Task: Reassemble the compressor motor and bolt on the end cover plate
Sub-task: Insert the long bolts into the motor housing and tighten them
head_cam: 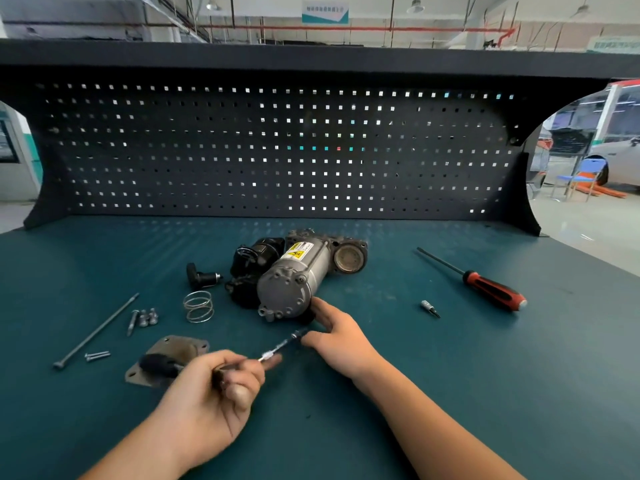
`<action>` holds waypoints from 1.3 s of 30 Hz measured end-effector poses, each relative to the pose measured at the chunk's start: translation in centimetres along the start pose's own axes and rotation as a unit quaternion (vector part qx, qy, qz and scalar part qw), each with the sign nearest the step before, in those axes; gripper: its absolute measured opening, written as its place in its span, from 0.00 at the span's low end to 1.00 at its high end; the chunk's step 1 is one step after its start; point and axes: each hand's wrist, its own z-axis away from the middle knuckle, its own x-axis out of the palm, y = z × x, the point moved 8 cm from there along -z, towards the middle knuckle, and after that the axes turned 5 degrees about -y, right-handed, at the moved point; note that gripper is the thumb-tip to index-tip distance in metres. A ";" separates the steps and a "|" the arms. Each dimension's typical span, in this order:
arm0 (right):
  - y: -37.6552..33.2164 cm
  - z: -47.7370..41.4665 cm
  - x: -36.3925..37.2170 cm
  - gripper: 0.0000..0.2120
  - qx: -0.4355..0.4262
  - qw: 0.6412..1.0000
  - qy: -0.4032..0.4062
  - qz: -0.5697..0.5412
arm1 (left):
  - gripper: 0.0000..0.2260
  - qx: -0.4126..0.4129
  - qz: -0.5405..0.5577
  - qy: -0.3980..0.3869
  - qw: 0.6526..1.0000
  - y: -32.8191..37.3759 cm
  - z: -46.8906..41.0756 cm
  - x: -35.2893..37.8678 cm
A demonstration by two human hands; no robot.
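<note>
The left hand (211,393) grips a black-handled driver (277,349), whose shaft points at the right hand (341,341). That hand lies loose, fingers straight against the near end of the motor (294,282), thumb at the driver's tip. The motor lies mid-worktop (450,375). The cover plate (183,348) lies flat by the left hand, with a spring (199,306) and bolts (147,317) beyond it.

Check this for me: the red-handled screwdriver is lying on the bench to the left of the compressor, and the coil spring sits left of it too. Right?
Not quite. The head view shows the red-handled screwdriver lying on the bench to the right of the compressor, not the left. The coil spring does sit left of it.
</note>
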 end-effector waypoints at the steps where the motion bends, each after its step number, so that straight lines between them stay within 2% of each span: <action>1: 0.0 0.0 0.0 0.33 -0.001 1.000 -0.001 -0.006 | 0.40 0.044 0.031 -0.041 0.998 0.9 0.5 0.5; 2: 0.0 0.1 -0.1 0.33 -0.002 1.000 0.000 -0.016 | 0.42 0.068 0.032 -0.057 0.996 1.6 0.9 0.9; 4: -0.1 0.0 -0.3 0.31 -0.002 0.999 0.009 -0.034 | 0.38 0.082 -0.006 -0.064 0.995 2.7 1.4 1.8; 6: -0.2 0.1 -0.5 0.28 -0.003 0.999 0.022 -0.043 | 0.32 0.077 -0.031 -0.058 0.995 3.1 1.6 2.1; 9: -0.4 0.3 -0.5 0.26 -0.003 0.999 0.044 -0.025 | 0.19 0.063 -0.089 -0.004 0.994 2.6 1.2 1.1; 13: -0.6 0.8 -0.8 0.22 0.007 0.997 0.069 0.015 | 0.19 0.049 -0.117 0.037 0.991 1.7 -0.2 -0.1; 18: -0.7 0.9 -0.7 0.18 0.010 0.997 0.067 0.033 | 0.19 0.076 -0.156 0.059 0.983 2.5 -0.8 -0.5; 30: -0.8 1.0 -0.7 0.22 0.020 0.997 0.061 0.047 | 0.19 0.090 -0.213 0.053 0.971 2.6 -1.5 -0.7; 35: -0.8 0.9 -0.6 0.23 0.017 0.997 0.063 0.052 | 0.15 0.118 -0.272 0.073 0.952 2.9 -1.5 -0.7; 39: -0.8 0.9 -0.7 0.23 0.014 0.996 0.064 0.055 | 0.15 0.156 -0.340 0.101 0.922 3.3 -1.1 -0.2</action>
